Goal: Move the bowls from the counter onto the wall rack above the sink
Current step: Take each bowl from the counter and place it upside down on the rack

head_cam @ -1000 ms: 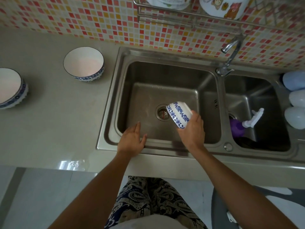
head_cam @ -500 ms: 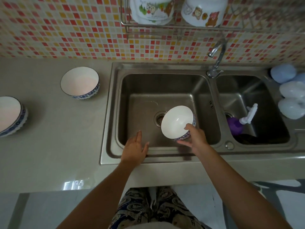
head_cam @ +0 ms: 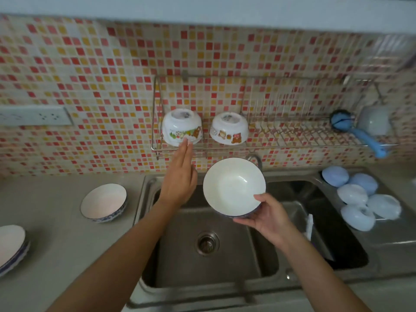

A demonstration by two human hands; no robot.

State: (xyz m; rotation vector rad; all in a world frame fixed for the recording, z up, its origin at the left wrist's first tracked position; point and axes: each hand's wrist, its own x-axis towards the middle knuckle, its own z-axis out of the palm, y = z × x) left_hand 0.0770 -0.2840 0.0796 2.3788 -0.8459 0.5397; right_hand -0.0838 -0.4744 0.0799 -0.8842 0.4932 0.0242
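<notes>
Bowl (head_cam: 234, 186) clamped in our right grip (head_cam: 267, 218), just below rack (head_cam: 270, 145); left grip (head_cam: 180, 176) flat, fingers apart, touching racked bowl (head_cam: 182, 128).

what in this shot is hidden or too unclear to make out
Head view, the only one:
- Faucet: mostly hidden behind the held bowl.
- Stacked bowls on the counter: cut off by the left edge, count unclear.
- Left hand: fingertips overlap the cartoon bowl on the rack; contact cannot be told.
- Right basin: dark, and the right hand and its arm hide part of it.
</notes>
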